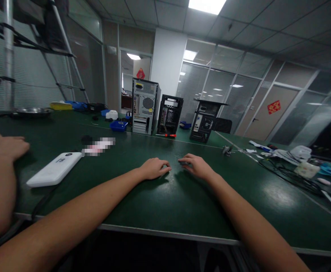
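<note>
My left hand (pixel 154 168) rests on the green tabletop (pixel 165 204), fingers loosely curved, with a gap between thumb and forefinger and nothing visible in it. Facing it from the right is my right hand (pixel 195 165), palm down and fingers stretched toward the left hand. Something small and greyish shows at its fingertips, too indistinct to name. The two hands are a short gap apart. Left of my forearm lies a white rectangular device (pixel 55 170) with a dark camera-like spot. Beyond the hands, a red-handled screwdriver (pixel 169 135) lies before the computer cases.
Three computer cases, one grey-backed (pixel 144 107), one open black frame (pixel 169 113) and one black tower (pixel 203 121), stand behind. Another person's hand (pixel 8 146) rests at far left. Blue trays (pixel 118 125), a metal bowl (pixel 32 112) and tangled cables (pixel 293 173) lie around. A ladder (pixel 9 56) rises at left.
</note>
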Motion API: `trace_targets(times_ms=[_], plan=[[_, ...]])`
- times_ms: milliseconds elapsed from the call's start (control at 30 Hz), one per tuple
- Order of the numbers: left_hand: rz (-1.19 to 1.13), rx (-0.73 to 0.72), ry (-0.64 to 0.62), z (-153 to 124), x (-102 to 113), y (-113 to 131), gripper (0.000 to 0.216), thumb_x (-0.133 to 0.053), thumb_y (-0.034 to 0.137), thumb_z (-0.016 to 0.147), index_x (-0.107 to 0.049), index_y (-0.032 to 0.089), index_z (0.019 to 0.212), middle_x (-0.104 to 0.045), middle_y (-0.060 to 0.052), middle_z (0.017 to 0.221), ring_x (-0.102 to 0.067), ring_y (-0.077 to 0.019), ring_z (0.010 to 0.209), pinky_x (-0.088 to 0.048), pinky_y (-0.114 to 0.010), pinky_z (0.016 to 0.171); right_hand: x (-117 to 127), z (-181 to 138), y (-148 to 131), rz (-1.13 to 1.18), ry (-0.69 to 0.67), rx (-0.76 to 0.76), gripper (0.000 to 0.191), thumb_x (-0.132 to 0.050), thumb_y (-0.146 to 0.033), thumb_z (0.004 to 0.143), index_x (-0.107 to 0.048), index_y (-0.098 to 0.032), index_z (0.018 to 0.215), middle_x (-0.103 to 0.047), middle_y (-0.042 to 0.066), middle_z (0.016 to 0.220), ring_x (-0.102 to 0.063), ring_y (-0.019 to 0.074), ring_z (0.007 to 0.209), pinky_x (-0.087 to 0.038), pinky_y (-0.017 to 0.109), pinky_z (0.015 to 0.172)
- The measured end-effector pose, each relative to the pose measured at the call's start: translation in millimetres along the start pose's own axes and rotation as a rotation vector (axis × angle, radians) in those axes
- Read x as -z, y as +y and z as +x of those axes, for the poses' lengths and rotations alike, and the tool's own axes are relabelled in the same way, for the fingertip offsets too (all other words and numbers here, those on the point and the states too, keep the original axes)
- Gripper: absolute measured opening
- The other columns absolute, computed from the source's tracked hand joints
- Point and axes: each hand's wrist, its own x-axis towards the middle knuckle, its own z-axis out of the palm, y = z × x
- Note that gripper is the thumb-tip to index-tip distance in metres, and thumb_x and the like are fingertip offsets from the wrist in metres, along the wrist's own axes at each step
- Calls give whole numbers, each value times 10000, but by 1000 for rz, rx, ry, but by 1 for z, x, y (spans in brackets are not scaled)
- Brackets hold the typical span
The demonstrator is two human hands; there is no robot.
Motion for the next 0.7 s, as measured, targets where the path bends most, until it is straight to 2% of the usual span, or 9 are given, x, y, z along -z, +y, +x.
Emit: trace_targets(times_ms=[100,233,400,567,700], plan=[[17,-4,-4,0,0,0,430,-412,545,988,-702,257,1121,-738,-42,875,-674,-205,766,-426,-269,652,-7,10,-34,-14,-31,127,347,-583,-267,925,-662,-276,1262,-647,70,1141,-621,193,1032,-487,321,910],[25,-40,-29,-1,2,0,390,-418,498,996,-701,247,1092,-739,-49,910,-677,-208,796,-426,-266,661,-12,13,-52,-36,-49,167,342,-578,-269,928,-619,-232,1266,-651,82,1119,-615,199,1014,-486,329,891],[31,-35,-18,0,0,1,403,-385,508,1006,-687,246,1059,-728,-45,870,-669,-209,767,-427,-269,653,-13,10,-36,-1,-42,83,442,-606,-228,896,-522,-230,1330,-626,82,1189,-607,198,1069,-473,328,926],[12,-29,2,0,-1,2,338,-443,486,989,-671,255,1085,-715,-30,833,-667,-198,742,-429,-265,637,-11,2,-8,55,13,-42,397,-563,-156,869,-538,-211,1262,-560,83,1198,-600,175,997,-481,328,908],[-9,-23,2,-2,0,1,282,-536,444,951,-665,273,1135,-696,-3,762,-668,-185,706,-432,-255,628,-8,0,-11,154,112,-67,356,-473,-108,874,-547,-204,1208,-533,90,1186,-570,175,1012,-470,336,926]])
